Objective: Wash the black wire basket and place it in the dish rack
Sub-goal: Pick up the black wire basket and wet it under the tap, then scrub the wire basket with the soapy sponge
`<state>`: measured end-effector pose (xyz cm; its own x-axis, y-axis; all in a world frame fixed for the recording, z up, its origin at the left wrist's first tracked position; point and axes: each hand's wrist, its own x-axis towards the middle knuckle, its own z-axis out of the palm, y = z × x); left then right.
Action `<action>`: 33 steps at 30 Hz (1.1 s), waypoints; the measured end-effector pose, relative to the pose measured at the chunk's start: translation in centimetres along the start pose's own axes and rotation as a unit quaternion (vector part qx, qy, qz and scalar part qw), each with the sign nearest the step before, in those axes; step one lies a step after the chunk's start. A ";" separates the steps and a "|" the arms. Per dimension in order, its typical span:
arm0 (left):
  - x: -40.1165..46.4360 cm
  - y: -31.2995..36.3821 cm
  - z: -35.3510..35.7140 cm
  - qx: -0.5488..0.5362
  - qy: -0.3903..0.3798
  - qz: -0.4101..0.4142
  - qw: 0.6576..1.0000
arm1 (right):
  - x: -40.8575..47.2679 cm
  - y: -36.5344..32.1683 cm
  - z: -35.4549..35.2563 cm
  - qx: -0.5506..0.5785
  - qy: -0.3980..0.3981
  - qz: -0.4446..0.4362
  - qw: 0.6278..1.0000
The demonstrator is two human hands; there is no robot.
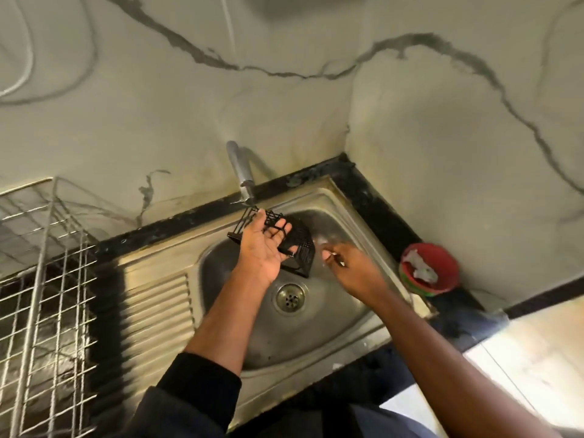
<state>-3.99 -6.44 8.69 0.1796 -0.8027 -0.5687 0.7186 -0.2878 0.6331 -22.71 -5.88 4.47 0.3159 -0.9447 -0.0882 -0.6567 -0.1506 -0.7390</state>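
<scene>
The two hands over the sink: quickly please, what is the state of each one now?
Left hand: holds the black wire basket under the faucet, fingers through its wires.
Right hand: blurred; it seems to pinch something small, but this cannot be told.

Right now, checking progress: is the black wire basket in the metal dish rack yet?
No. The left hand holds the black wire basket over the steel sink, under the tap.

I see the black wire basket (pixel 297 245) tilted over the sink bowl, just under the tap. My left hand (pixel 262 245) grips it. The dish rack (pixel 41 263) stands at the left.
</scene>
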 end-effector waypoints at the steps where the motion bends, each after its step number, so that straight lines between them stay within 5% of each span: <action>1: -0.2 -0.3 0.0 0.013 0.002 -0.005 1.000 | -0.6 0.5 -0.3 -0.005 0.007 0.007 1.000; 10: -2.4 -4.0 -0.1 0.277 0.053 0.062 0.957 | -4.8 4.3 -5.3 -0.012 0.111 0.086 0.990; 16: -2.6 -5.3 0.4 0.362 0.078 0.133 0.919 | -5.6 7.4 -8.2 -0.032 0.179 0.123 0.976; 24: -3.1 -6.4 2.0 0.531 0.182 0.210 0.801 | -4.2 9.3 -10.9 -0.150 0.038 0.189 0.970; 33: -3.0 -6.9 3.1 0.557 0.203 0.250 0.766 | -1.5 10.2 -10.8 -0.228 -0.057 0.193 0.953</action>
<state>-11.53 -3.68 7.65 0.6024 -0.7940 -0.0817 -0.4858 -0.4459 0.7518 -37.31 -9.11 4.31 0.0452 -0.9212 -0.3865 -0.9601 0.0668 -0.2715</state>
